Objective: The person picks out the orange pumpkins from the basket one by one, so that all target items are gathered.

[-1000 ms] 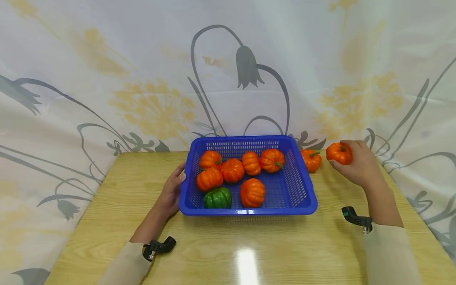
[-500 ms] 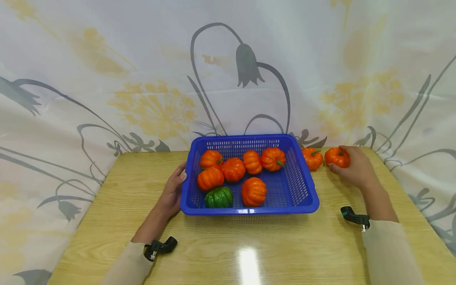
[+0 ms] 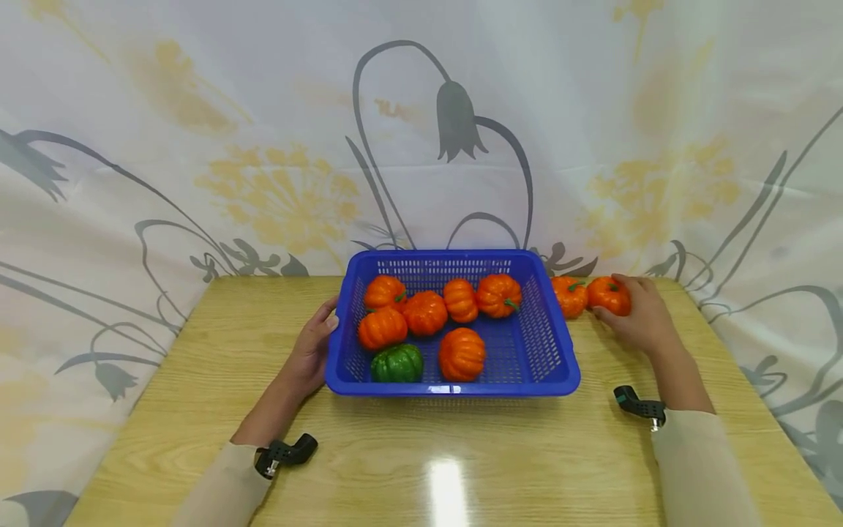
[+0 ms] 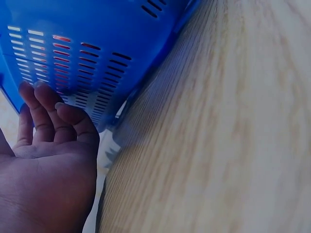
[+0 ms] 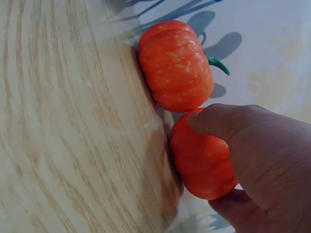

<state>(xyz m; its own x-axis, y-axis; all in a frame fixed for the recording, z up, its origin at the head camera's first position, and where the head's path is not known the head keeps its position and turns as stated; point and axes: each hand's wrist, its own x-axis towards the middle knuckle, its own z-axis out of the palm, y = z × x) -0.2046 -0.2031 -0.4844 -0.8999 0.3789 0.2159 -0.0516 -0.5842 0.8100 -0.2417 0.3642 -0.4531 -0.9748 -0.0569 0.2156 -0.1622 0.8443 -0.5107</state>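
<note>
Against the left side of a blue plastic basket [image 3: 454, 390] is my left hand [image 3: 312, 350], thumb at the rim. From the left wrist view, its bent fingers [image 4: 73, 116] touch the slotted outer wall. My right hand [image 3: 644, 316] grips a small orange pumpkin [image 3: 609, 295] on the table, thumb on the near side; its far fingers are partly hidden. That pumpkin touches another orange pumpkin [image 5: 176, 65] with a green stem, which lies just right of the basket. Inside the basket are several orange pumpkins [image 3: 426, 313] and one green pumpkin [image 3: 397, 364].
The light wooden table [image 3: 369, 461] runs back to a white curtain [image 3: 276, 110] with grey and yellow flower prints, close behind the basket. Both forearms wear black wrist cameras [image 3: 639, 404]. A bright reflection shows on the table's front part.
My right hand has lowered the held pumpkin to the table and slid it left against the neighbouring pumpkin. The left hand stays at the basket, and the basket's contents look the same.
</note>
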